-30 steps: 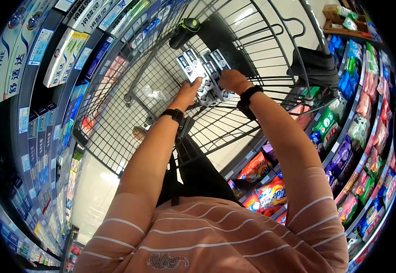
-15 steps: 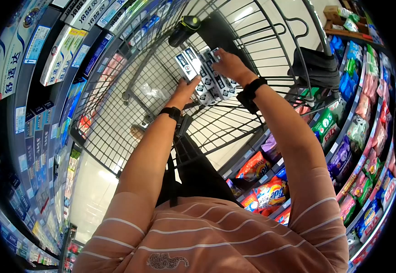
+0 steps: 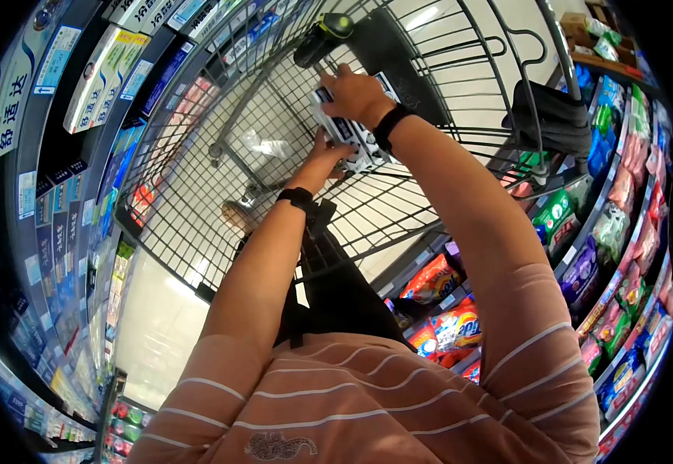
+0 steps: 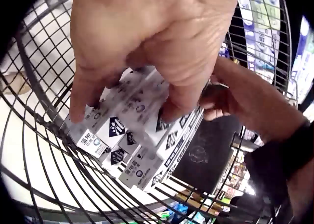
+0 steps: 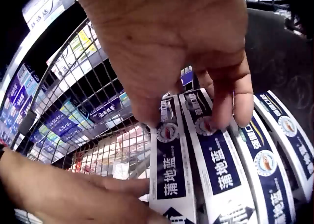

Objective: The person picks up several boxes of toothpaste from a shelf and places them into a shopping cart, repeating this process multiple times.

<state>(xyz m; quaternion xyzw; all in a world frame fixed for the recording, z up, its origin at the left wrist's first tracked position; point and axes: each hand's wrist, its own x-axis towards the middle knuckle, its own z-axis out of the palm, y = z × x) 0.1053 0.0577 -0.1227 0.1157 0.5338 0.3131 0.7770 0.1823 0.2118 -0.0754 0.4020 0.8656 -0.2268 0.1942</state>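
Note:
Several white and dark-blue toothpaste boxes (image 5: 216, 160) lie side by side in a wire shopping cart (image 3: 189, 201). My right hand (image 3: 356, 97) reaches over their far end. In the right wrist view, its thumb and fingers (image 5: 240, 101) grip two neighbouring boxes between them, while more boxes fan out to the right. At the near left of the group is my left hand (image 3: 327, 161). The left wrist view shows its thumb and fingers (image 4: 181, 98) spread across the stacked box ends, holding them from both sides. The palms cover part of the stack.
A black panel (image 3: 394, 58) stands beyond the boxes, near a black object with a yellow-green end (image 3: 336, 27). Toothpaste shelves (image 3: 104, 85) line the left. Bagged detergent (image 3: 456, 325) fills shelves at the right. Dark cloth (image 3: 549, 116) hangs on the cart's right side.
My right hand has moved left, from the right-hand boxes to the far end of the left ones. The left hand stays by the near left side, and the view has shifted slightly.

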